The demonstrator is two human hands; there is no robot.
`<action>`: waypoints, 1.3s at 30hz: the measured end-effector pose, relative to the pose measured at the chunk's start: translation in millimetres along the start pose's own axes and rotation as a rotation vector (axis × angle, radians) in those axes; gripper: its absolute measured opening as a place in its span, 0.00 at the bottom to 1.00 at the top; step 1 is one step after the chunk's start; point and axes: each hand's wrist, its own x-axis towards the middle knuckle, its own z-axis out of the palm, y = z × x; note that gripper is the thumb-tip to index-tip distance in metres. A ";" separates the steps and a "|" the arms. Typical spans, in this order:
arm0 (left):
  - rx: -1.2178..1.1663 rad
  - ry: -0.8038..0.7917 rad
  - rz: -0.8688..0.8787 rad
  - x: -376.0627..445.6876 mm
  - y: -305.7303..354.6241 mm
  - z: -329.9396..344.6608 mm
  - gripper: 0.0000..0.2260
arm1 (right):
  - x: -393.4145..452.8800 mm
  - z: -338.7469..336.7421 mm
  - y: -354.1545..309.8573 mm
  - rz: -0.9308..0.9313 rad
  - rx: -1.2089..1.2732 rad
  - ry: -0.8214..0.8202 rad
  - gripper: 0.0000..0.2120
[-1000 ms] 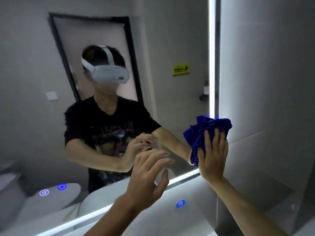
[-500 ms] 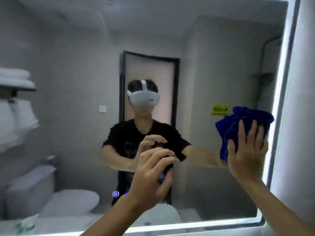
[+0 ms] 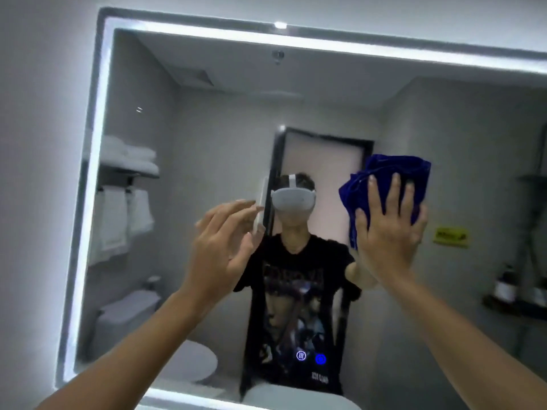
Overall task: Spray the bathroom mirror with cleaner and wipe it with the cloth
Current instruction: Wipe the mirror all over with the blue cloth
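Head view: we press the blue cloth [image 3: 393, 166] flat against the mirror [image 3: 207, 128] glass with our right hand [image 3: 387, 235], fingers straight and spread; our left hand [image 3: 222, 247] hangs raised just left of it, fingers loosely relaxed, holding nothing

You can read no words: the yellow sticker [image 3: 452, 236] at three o'clock is blurred, the T-shirt [image 3: 296, 291] lettering illegible. At six o'clock the mirror [image 3: 207, 128] shows a circled wavy-line symbol [image 3: 301, 355].

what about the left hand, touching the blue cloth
Apart: the head view shows mirror between the left hand and the blue cloth, pressed only by the right hand.
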 end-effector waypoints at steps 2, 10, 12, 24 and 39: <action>0.040 0.010 -0.045 2.7 -16.2 -23.7 0.18 | 15.4 -0.2 -39.3 -0.059 0.002 0.009 0.27; 0.052 0.018 -0.180 -24.5 -50.8 -71.3 0.19 | 7.6 5.2 -190.8 -0.440 0.122 -0.006 0.28; 0.055 0.004 -0.184 -28.0 -49.3 -73.4 0.19 | -1.8 8.3 -206.2 -0.460 0.143 -0.016 0.28; 0.042 -0.077 -0.061 5.0 -17.0 -48.9 0.17 | 37.4 5.5 -97.0 -0.262 0.062 0.047 0.26; 0.204 -0.033 0.038 107.4 -22.8 -76.5 0.19 | 100.9 -7.4 -54.0 0.051 0.015 0.046 0.27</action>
